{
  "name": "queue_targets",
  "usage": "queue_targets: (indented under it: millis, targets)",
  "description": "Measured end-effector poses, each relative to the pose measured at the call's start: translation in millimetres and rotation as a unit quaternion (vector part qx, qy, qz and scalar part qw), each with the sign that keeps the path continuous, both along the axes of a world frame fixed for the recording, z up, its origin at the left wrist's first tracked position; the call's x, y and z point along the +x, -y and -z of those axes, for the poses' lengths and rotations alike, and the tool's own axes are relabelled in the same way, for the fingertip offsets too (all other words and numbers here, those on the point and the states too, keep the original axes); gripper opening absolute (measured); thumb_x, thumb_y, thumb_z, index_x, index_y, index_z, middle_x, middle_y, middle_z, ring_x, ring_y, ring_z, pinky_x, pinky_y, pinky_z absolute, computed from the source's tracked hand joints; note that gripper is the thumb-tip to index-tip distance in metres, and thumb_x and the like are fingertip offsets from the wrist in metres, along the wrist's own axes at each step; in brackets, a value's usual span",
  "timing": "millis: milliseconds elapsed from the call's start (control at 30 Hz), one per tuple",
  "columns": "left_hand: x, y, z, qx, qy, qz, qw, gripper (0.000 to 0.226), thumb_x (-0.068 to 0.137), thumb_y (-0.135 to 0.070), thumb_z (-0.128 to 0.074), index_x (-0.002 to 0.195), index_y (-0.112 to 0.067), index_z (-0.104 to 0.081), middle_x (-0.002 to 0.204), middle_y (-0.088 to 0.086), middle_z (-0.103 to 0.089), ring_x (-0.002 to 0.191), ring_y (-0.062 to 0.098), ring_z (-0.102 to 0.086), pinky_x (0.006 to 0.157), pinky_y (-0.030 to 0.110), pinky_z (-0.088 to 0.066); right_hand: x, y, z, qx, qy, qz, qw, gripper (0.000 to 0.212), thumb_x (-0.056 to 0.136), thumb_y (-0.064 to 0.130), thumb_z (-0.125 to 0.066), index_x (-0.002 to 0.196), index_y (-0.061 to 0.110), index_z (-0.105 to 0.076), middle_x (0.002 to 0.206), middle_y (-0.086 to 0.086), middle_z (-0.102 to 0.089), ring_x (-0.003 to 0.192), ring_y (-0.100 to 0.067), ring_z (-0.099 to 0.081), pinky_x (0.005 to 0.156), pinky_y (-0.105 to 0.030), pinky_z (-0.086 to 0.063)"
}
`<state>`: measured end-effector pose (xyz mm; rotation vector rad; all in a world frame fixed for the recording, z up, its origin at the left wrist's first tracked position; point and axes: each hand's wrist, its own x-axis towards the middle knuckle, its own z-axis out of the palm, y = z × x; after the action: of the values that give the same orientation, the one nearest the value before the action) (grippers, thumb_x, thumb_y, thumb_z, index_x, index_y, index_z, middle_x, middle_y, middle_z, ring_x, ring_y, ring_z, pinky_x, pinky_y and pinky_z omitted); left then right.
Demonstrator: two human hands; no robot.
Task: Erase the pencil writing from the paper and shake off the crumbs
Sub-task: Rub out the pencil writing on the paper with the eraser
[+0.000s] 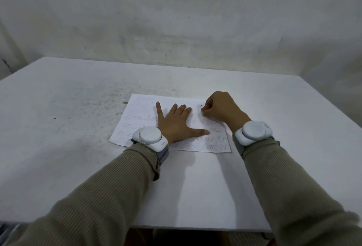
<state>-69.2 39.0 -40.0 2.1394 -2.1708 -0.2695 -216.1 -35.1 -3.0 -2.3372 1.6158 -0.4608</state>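
Grey-white wall [176, 20] is sitting behind a white surface [68, 128], scuffed and speckled dark just left of the paper [137, 112]. Paper is lying flat mid-surface, long edge toward the person, slightly skewed.

Pencil writing [137, 118] is showing in rows across the near and left parts of the paper. The strip along the paper's far edge is looking mostly blank. A few dark crumbs [151, 101] are lying along that far strip.

Left hand [176, 124] is lying released, palm down on the middle of the paper. Its fingers are spread straight toward the far edge, and its thumb [201, 132] is pointing toward the paper's right edge. It is pinning the sheet.

Right hand [223, 108] is sitting over the paper's far right corner, just beside the left fingertips. Its fingers are clenched down and are pinching a small pale eraser [203, 110] against the sheet. The eraser is mostly hidden under the fingertips.

Both wrists are wearing white puck-shaped units, left [149, 137] and right [253, 133], on grey straps. The left one is covering the paper's near edge and the right one is hanging just off the right edge. Ribbed beige sleeves [109, 196] are running back from the paper to the near edge of the surface.
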Motion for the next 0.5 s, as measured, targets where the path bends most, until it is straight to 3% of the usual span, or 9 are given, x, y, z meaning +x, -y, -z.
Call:
queue_targets:
  millis: [133, 233, 400, 500]
  targets:
    - [-0.3, -0.1, 0.3, -0.001, -0.001, -0.002, 1.000, 0.110, 0.071, -0.094, -0.032, 0.157, -0.028, -0.013, 0.165, -0.007, -0.005, 0.152, 0.015, 0.004, 0.105, 0.066, 0.027, 1.8, -3.0, -0.5, 0.008, -0.005, -0.018, 1.000, 0.009, 0.077, 0.011, -0.070, 0.071, 0.005, -0.074, 0.076, -0.005, -0.072, 0.075, -0.020, -0.065, 0.070, -0.029, -0.053]
    - [1.0, 0.8, 1.0, 0.002, -0.007, 0.000, 1.000, 0.111, 0.070, -0.094, -0.032, 0.157, -0.028, -0.012, 0.166, -0.007, -0.004, 0.152, 0.015, 0.005, 0.105, 0.066, 0.027, 1.4, -3.2, 0.9, 0.046, -0.016, -0.031, 0.998, 0.009, 0.074, 0.012, -0.074, 0.076, 0.002, -0.075, 0.077, -0.010, -0.073, 0.069, -0.018, -0.063, 0.065, -0.028, -0.050]
    - [0.5, 1.4, 2.9, 0.002, -0.004, -0.003, 1.000, 0.111, 0.070, -0.095, -0.030, 0.158, -0.029, -0.010, 0.166, -0.008, -0.003, 0.152, 0.014, 0.006, 0.106, 0.066, 0.025, 3.8, 1.1, 1.9, -0.014, 0.015, 0.013, 1.000, 0.013, 0.078, 0.011, -0.070, 0.068, 0.004, -0.071, 0.077, -0.009, -0.072, 0.074, -0.022, -0.065, 0.068, -0.030, -0.053]
    - [0.8, 2.1, 2.9, 0.004, -0.010, 0.000, 1.000, 0.111, 0.069, -0.095, -0.031, 0.157, -0.030, -0.011, 0.166, -0.008, -0.004, 0.152, 0.014, 0.006, 0.106, 0.066, 0.026, 5.5, -6.9, 2.8, -0.001, 0.013, -0.029, 0.999, 0.011, 0.076, 0.010, -0.071, 0.072, 0.001, -0.073, 0.079, -0.011, -0.073, 0.076, -0.025, -0.066, 0.072, -0.035, -0.056]
